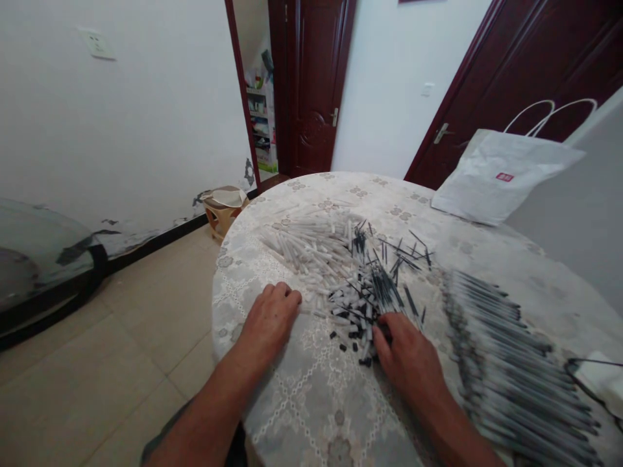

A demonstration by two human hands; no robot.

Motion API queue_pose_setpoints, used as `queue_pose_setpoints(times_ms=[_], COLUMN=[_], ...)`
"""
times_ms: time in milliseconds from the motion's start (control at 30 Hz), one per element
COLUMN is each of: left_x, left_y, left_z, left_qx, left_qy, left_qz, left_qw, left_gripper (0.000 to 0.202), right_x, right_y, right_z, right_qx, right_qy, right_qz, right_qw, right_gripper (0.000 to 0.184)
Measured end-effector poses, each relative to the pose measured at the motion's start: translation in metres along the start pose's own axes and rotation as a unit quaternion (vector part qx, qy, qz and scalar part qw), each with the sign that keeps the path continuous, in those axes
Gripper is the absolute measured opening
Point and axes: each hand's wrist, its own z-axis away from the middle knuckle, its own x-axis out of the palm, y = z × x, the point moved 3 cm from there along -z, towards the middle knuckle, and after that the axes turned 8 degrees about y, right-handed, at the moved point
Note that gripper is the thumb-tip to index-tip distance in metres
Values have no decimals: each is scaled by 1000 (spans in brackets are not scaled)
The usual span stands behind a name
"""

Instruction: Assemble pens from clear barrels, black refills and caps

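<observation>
- Probably light, stiff, prone to roll, as with white tubes [306,243] heaped on the worktop [311,402]; best taken mid-length;
- With left hand [272,312] palm-down near the tubes, loosely curled, contents unclear;
- With right hand [409,345] curled beside small pieces [357,306] and dark rods [385,288]; too hidden to tell whether pinching.

Table [302,395] carries pen parts [357,303], 1 bag [491,178].

Mostly matt plastic, cloth and wood
The white tubes [304,245] and the small black pieces [342,347] look like smooth, matt plastic; the tablecloth [311,408] seems a textured fabric. The door [314,71] appears of glossy wood, its handle [335,117] of metal.
</observation>
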Motion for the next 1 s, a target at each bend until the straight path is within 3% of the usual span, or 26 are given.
queue_pose_setpoints(times_ms=[233,367,433,533,633,700,767,833,933,1000], left_x=[0,-6,-5,-1,4,5,4,3,5,8], left_y=[23,33,38,44,46,47,47,48,50,50], left_z=[1,-3,-4,-6,-7,-8,-9,-9,-10,-10], left_qx=[34,-53,-139,-232,-287,-316,-326,-314,-293,-302], left_qy=[70,70,42,8,-16,-32,-34,-26,0,34], left_qz=[163,314,429,615,724,759,783,797,796,785], left_qw=[984,945,892,754,627,568,528,515,530,540], left_gripper=[19,19,19,20,20,22,29,38,45,39], right_x=[-15,-24,-26,-27,-29,-31,-33,-35,-37,-37], right_y=[-3,-2,-2,-3,-4,-6,-8,-9,-9,-9], right_z=[-5,-4,-2,1,3,3,2,1,1,2], right_qx=[3,0,-4,-13,-30,-41,-45,-42,-42,-45], right_qy=[46,53,38,22,29,35,35,32,35,36], right_qz=[-54,-93,-111,-127,-137,-140,-141,-144,-147,-147], right_qw=[997,994,993,992,990,989,988,988,988,987], right_gripper=[17,22,23,25,26,26,25,24,24,23])
